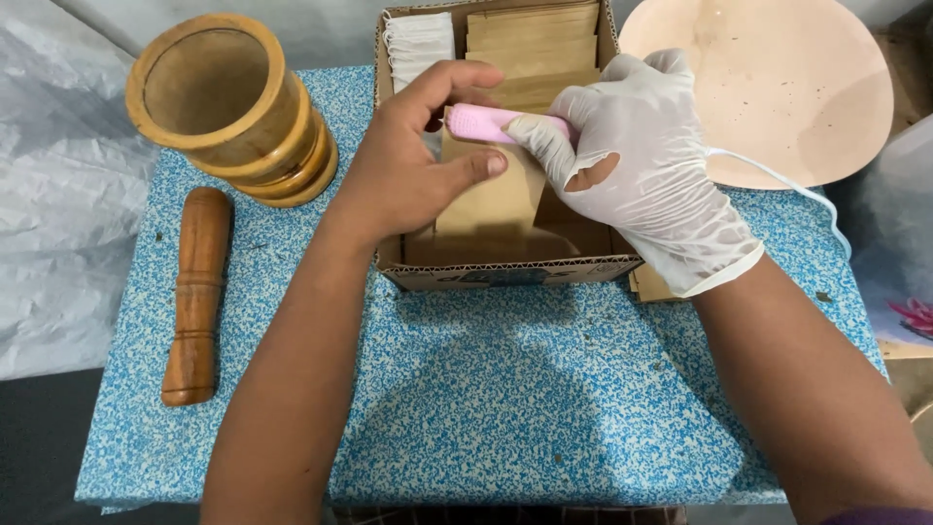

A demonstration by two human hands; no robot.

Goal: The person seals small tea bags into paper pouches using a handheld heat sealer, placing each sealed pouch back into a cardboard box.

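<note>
Over the open cardboard box of brown paper packets, the gloved right hand grips a pink tool; the bare left hand pinches its tip.

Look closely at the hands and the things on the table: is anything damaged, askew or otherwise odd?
Yes. The white glove on the right hand is torn: a hole on its back shows skin. The left hand is bare. Both hold a pink tool over the cardboard box. The wooden pestle lies outside its mortar.

Small pink tool level over brown paper packet in cardboard box
</note>
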